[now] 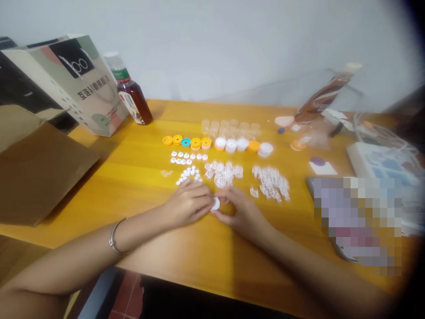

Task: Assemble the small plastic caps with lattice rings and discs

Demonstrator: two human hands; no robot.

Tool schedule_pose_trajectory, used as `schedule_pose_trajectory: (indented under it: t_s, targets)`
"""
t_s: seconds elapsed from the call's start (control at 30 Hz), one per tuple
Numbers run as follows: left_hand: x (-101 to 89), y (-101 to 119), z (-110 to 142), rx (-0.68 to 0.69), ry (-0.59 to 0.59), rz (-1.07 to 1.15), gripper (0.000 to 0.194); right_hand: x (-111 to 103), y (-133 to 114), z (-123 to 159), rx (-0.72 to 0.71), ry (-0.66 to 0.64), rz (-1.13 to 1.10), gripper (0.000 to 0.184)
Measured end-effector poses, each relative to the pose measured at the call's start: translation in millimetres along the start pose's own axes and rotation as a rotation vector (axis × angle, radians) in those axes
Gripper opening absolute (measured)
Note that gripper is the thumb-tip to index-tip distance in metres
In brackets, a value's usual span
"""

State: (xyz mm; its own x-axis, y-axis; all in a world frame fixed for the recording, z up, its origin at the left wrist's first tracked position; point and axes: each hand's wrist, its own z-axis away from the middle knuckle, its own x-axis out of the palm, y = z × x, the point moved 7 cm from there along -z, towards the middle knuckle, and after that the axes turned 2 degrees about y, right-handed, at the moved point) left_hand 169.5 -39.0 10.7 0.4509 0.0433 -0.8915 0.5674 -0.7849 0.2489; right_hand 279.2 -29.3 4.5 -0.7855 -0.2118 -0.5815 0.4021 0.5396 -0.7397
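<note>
Wooden table [159, 257], wide, under everything. Left hand [191, 201] at the near middle: fingers curled close together, tips on the left edge of a white disc [216, 204]; thumb hidden. Right hand [244, 212] opposite: thumb and forefinger bowed apart, pinching the disc from its near and far edges. Row of round lids [196, 142], orange, blue, white, far side. White openwork pieces [226, 173] heaped just beyond the hands. Small white caps [189, 170] beyond the left hand. Disc: between both hands, slightly blurred.
</note>
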Motion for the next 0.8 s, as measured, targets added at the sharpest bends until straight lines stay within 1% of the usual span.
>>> schedule_pose_trajectory:
  t_s: [0.07,0.13,0.2,0.3,0.4,0.47,0.57,0.8]
  targets:
    - [-0.5,1.0,1.2,0.023,0.020,-0.001,0.015,0.4,0.4,0.9,0.019,0.000,-0.024,0.020]
    - [-2.3,1.5,2.1,0.041,0.044,-0.008,0.013,2.6,3.1,2.0,0.073,-0.019,-0.083,0.019]
    - [-4.9,1.7,2.6,0.054,0.066,-0.015,0.012,6.7,7.4,2.9,0.158,-0.058,-0.220,0.018]
    - [-9.4,2.2,3.0,0.067,0.096,-0.023,0.009,12.9,13.7,3.9,0.313,-0.109,-0.513,0.021]
    - [-12.6,4.2,3.3,0.084,0.112,-0.035,0.008,13.3,18.2,3.9,0.451,-0.107,-0.681,0.015]
    - [-14.4,6.3,3.7,0.099,0.129,-0.043,0.007,10.9,19.8,3.5,0.509,-0.082,-0.709,0.012]
    - [-16.0,8.7,4.2,0.107,0.153,-0.052,0.007,8.9,21.1,3.5,0.552,-0.044,-0.715,0.013]
    - [-18.0,7.2,5.4,0.079,0.197,-0.026,0.010,9.7,22.0,5.1,0.560,0.011,-0.690,0.014]
